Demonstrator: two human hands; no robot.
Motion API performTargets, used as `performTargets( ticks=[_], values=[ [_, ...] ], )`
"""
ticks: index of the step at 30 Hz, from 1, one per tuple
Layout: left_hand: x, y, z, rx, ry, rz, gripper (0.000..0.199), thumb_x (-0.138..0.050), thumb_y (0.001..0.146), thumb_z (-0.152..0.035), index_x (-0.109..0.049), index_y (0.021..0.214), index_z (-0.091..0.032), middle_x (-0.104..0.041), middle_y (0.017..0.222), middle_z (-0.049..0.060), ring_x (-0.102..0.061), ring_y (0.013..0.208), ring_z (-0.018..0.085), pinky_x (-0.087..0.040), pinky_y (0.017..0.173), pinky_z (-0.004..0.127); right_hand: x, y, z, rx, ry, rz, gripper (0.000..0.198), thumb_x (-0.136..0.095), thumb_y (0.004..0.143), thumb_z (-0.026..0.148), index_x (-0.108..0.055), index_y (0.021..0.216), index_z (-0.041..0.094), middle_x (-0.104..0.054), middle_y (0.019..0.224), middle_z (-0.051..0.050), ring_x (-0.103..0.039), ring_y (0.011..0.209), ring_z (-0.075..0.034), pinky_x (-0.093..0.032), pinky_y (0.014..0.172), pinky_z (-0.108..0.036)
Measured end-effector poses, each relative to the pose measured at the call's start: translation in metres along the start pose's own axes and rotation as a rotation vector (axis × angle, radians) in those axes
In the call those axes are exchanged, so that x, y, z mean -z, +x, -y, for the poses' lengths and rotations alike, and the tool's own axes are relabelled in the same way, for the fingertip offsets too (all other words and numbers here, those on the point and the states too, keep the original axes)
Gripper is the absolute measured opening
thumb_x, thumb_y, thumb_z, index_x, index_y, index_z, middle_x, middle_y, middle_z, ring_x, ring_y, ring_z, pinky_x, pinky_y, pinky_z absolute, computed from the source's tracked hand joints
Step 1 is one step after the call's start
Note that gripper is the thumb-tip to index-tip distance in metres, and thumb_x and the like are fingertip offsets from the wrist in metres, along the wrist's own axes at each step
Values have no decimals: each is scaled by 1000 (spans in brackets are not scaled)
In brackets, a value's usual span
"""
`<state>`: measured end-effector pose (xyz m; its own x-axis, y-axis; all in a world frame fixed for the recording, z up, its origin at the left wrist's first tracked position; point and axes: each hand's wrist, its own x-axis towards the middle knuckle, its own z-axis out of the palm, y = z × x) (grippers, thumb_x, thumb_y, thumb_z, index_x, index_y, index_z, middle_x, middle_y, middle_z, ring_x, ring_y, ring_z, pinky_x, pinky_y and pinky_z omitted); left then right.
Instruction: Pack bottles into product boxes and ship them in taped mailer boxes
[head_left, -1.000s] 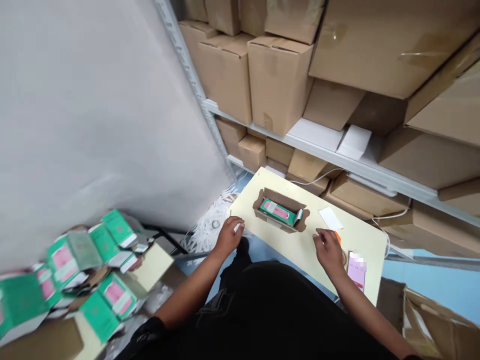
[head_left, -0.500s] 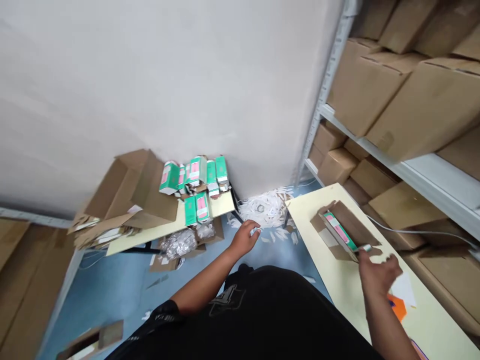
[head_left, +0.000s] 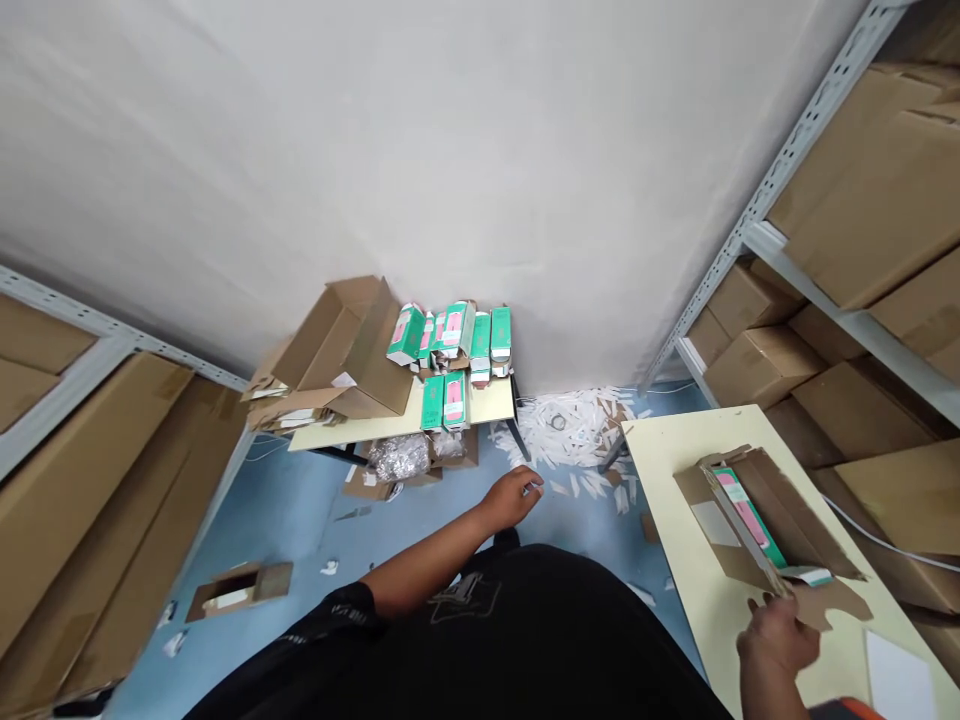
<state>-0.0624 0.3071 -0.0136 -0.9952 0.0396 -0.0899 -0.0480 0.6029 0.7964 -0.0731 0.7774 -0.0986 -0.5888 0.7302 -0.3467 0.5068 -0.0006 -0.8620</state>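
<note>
My right hand [head_left: 780,635] is closed at the near end of an open cardboard box [head_left: 720,535] on the right-hand table, its fingers at the box's edge. Inside that box lies a green and pink carton [head_left: 750,515], its white end flap open towards me. My left hand [head_left: 514,497] hovers in front of my body with fingers curled; a small pale bit shows at the fingertips, too small to name.
Several green and pink cartons [head_left: 480,345] and a large open box [head_left: 352,340] stand on the far table [head_left: 487,403]. Paper scraps [head_left: 562,425] cover the floor by the wall. Shelves of boxes [head_left: 862,420] flank both sides. A white sheet [head_left: 900,675] lies on the right table.
My right hand has moved from the carton's end flap to the near edge of the cardboard box. The view has swung left; my left hand stays curled.
</note>
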Motion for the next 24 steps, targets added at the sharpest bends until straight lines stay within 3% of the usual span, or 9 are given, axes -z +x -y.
performTargets(
  ticks=[2, 4, 7, 11, 13, 16, 19, 24],
  values=[
    [-2, -2, -8, -22, 20, 66, 18, -61, 93, -31, -74, 102, -20, -70, 103, 8, -68, 88, 19, -55, 86, 33, -3, 11, 2, -140, 71, -23, 70, -58, 68, 58, -54, 134, 35, -58, 147, -16, -60, 132, -48, -64, 77, -67],
    [-4, -3, -15, -32, 43, 108, 19, -62, 93, -32, -74, 102, -20, -70, 104, 8, -69, 87, 19, -55, 84, 32, -2, 24, 6, -203, 117, 95, 70, -62, 65, 53, -52, 132, 36, -59, 145, -14, -69, 120, -46, -66, 73, -64],
    [-9, -3, -20, -31, 55, 111, 20, -61, 94, -32, -74, 102, -20, -71, 103, 8, -68, 87, 19, -55, 84, 32, 3, 35, 12, -113, 114, 192, 73, -72, 59, 50, -53, 128, 37, -63, 139, -14, -75, 104, -45, -68, 64, -62],
    [-12, -4, -20, -6, 28, 82, 21, -61, 93, -32, -75, 102, -20, -71, 103, 8, -68, 86, 19, -55, 84, 32, 0, 29, 24, -46, 160, 61, 85, -81, 53, 43, -57, 135, 33, -53, 152, -22, -65, 123, -51, -69, 64, -62],
    [-9, -7, -18, 20, 4, 44, 21, -61, 93, -32, -75, 102, -20, -71, 103, 8, -68, 86, 19, -55, 83, 32, -8, 19, 37, 17, 165, 28, 82, -81, 56, 42, -60, 135, 32, -52, 153, -23, -62, 127, -52, -68, 63, -63],
    [5, -16, -10, 68, -37, -28, 22, -62, 92, -33, -75, 102, -19, -71, 102, 8, -68, 85, 18, -55, 81, 31, -30, -7, 68, 81, 194, 128, 68, -84, 57, 41, -68, 122, 31, -62, 142, -20, -67, 121, -49, -69, 70, -60],
    [28, -27, 1, 119, -83, -109, 23, -63, 92, -34, -75, 103, -19, -72, 103, 8, -68, 85, 18, -55, 80, 31, -67, -50, 107, 87, 250, 295, 61, -87, 52, 35, -70, 110, 27, -71, 123, -11, -74, 104, -40, -71, 71, -51],
    [99, -54, 31, 116, -129, -251, 23, -63, 93, -33, -74, 107, -19, -73, 105, 8, -68, 91, 19, -55, 84, 32, -152, -149, 159, 120, 271, 576, 66, -88, 54, 34, -70, 117, 26, -70, 118, -2, -71, 80, -20, -68, 58, -33]
  ],
)
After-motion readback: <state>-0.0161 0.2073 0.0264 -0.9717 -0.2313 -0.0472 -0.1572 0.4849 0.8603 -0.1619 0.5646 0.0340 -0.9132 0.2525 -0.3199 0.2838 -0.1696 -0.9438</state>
